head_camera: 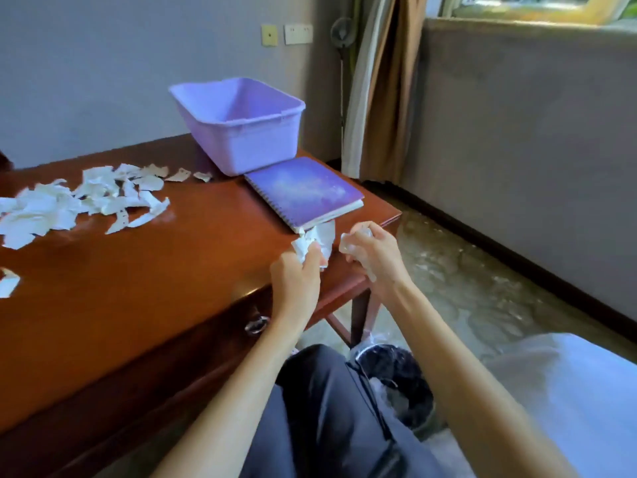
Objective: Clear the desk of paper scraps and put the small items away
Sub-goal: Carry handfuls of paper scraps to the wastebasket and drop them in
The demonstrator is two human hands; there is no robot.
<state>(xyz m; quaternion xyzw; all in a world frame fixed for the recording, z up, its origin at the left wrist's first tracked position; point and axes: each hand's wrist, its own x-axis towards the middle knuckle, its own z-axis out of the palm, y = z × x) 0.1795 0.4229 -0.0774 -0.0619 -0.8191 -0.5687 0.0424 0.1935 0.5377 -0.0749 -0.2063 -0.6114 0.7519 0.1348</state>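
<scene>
My left hand [296,274] grips a crumpled wad of white paper scraps [315,241] above the desk's right front corner. Just to its right, past the desk edge, my right hand [370,251] is closed on another small bunch of white scraps [348,241]. A heap of torn white paper scraps [79,200] lies across the left part of the brown wooden desk [172,270]. One loose scrap [8,282] lies at the desk's far left edge.
A purple plastic tub [241,125] stands at the back of the desk, with a purple spiral notebook [305,191] in front of it. A black waste bin with a clear liner [396,377] stands on the floor below my right forearm. A white bed corner [568,391] is at lower right.
</scene>
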